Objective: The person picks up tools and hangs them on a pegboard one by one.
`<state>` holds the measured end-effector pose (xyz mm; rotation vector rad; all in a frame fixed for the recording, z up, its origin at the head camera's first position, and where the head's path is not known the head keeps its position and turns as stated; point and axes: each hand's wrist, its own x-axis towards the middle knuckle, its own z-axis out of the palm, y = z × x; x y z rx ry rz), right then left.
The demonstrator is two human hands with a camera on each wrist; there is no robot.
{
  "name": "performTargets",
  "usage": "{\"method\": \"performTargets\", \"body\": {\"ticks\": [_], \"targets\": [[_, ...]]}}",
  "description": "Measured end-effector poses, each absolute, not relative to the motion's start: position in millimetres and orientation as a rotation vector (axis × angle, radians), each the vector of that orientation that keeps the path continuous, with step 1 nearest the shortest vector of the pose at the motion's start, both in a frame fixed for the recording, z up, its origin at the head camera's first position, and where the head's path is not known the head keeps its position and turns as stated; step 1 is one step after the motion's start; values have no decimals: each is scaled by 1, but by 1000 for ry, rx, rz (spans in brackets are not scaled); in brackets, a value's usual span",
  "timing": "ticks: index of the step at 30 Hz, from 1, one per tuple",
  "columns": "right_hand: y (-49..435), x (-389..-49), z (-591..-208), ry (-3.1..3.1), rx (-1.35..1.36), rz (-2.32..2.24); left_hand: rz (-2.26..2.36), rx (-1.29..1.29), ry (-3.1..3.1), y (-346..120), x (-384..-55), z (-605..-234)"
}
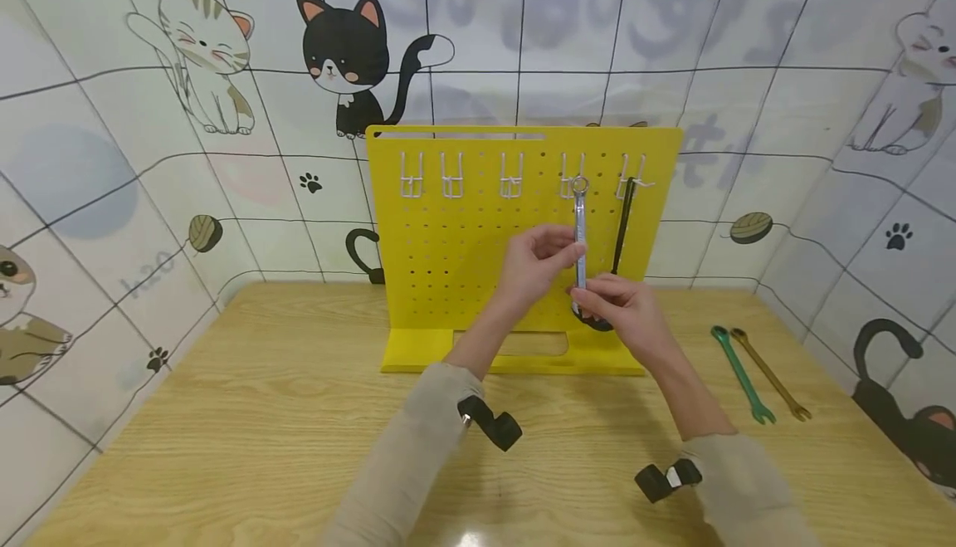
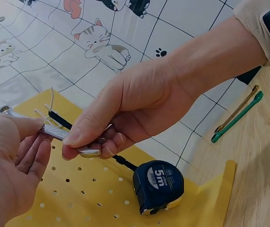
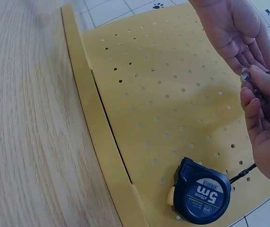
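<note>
A silver combination wrench [image 1: 580, 223] stands upright before the yellow pegboard [image 1: 463, 240], its ring end up at the fourth white hook [image 1: 565, 186]. My left hand [image 1: 534, 265] pinches the shank between thumb and fingers. Lower down, my right hand [image 1: 623, 315] grips the other end, which its fingers partly cover. Just behind that hand, a dark blue tape measure [image 2: 158, 184] hangs by a black strap [image 1: 623, 227] from the rightmost hook [image 1: 635, 182]. In the right wrist view both hands meet around the wrench, and only a bit of its metal shows.
Three more white hooks [image 1: 451, 175] sit along the top left of the board. A green wrench [image 1: 743, 373] and a gold wrench [image 1: 769, 373] lie side by side on the wooden table [image 1: 261, 414], right of the board. Behind is a cat-print tiled wall [image 1: 478, 99].
</note>
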<state>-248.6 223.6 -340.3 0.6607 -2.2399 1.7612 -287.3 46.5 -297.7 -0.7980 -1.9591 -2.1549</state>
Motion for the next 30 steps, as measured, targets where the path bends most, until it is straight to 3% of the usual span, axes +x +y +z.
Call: {"method": "performTargets", "body": {"ticks": [30], "targets": [[205,-280,-353,-2260,404,1778,-2025,-626,-2074,46,-320,-304]]}}
